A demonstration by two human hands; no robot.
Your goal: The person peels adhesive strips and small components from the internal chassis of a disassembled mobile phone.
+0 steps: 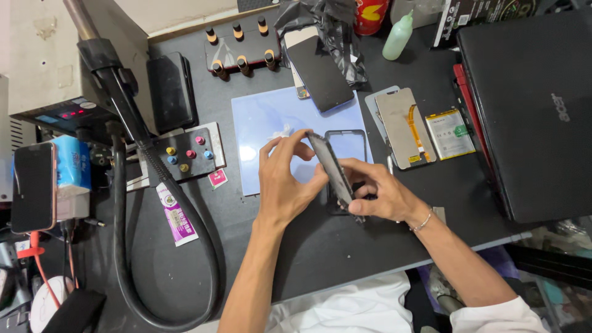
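Item: phone [333, 169], held edge-on, frame centre.
My left hand [285, 182] & right hand [377, 196] both clamped on it; blue mat [265, 120] beneath, bare desk [308, 246] below.

Dark worktable [345, 246] under even light, pale wall [185, 12] behind

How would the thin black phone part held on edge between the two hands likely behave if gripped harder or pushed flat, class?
The black phone part looks thin and flat, so it is probably light and may flex or crack under a squeeze. The left hand and right hand pinch it by its edges, suggesting care. Tilted on edge above the blue mat, it would likely tip flat if released.
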